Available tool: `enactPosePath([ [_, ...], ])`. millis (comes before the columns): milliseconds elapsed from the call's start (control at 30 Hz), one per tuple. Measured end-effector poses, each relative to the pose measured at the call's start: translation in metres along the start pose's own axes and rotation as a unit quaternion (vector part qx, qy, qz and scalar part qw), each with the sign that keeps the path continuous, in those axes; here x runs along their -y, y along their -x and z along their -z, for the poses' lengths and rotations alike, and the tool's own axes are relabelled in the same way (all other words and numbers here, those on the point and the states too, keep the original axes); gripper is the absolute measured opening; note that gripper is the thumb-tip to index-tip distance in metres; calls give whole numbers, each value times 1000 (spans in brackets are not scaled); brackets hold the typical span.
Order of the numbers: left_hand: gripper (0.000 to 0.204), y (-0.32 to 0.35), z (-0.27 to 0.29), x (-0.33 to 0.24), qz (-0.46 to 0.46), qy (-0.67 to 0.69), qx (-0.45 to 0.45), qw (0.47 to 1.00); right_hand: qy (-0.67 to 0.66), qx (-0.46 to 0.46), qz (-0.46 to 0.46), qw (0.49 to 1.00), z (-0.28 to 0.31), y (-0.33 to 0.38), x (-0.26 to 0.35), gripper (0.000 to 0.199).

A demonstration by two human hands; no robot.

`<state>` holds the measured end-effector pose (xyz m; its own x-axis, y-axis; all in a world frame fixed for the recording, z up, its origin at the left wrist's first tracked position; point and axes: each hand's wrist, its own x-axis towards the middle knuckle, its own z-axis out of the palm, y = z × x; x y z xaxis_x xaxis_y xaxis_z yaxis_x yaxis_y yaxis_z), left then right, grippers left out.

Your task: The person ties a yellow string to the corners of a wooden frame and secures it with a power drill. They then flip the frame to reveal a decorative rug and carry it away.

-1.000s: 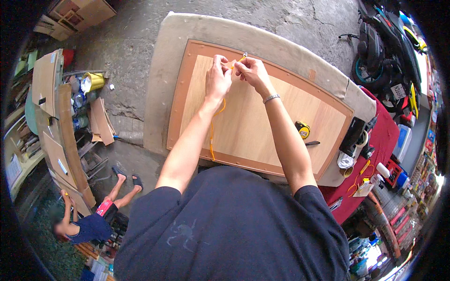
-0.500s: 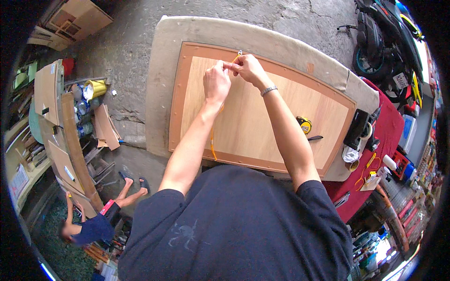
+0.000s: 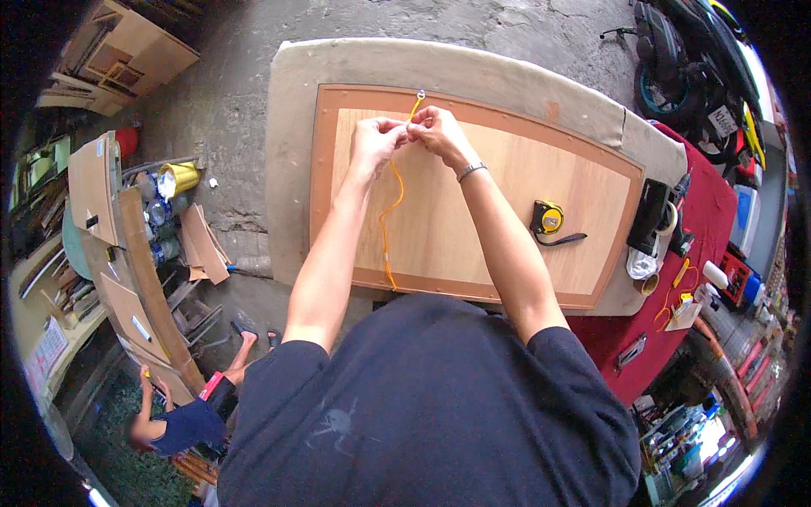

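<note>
A yellow can point(image 3: 179, 178) stands on the floor at the left, beside some grey cans point(image 3: 160, 228) whose labels are too small to see. Flat brown cartons point(image 3: 93, 190) lean near them, and an open carton point(image 3: 139, 46) lies at the top left. A white calendar sheet point(image 3: 46, 355) hangs at the lower left edge. On the red cloth at the right lies a small white tag point(image 3: 684, 314) with a yellow part, next to a red box point(image 3: 737, 275) and a white bottle point(image 3: 715, 275). A white plate point(image 3: 722, 121) sits on the motorbike at the top right. More bottles point(image 3: 688, 452) stand at the lower right, blurred.
</note>
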<state>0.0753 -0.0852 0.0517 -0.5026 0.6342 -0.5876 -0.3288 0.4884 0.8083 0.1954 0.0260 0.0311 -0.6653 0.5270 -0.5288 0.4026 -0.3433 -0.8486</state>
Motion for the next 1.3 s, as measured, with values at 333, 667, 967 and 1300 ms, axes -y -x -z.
enactPosePath([
  [333,17,22,-22,-17,-127,-266,-134,946,191,-228,92,950,-28,22,13,22],
  [667,18,14,-36,21,-137,-67,-164,975,-388,-22,-160,908,-24,6,-12,10],
  [967,19,30,-37,5,-128,-157,-165,965,-329,-121,-64,934,-33,27,-11,34],
  [1300,22,11,-32,18,-184,-109,-179,960,-267,-125,-53,954,-41,5,-9,22],
])
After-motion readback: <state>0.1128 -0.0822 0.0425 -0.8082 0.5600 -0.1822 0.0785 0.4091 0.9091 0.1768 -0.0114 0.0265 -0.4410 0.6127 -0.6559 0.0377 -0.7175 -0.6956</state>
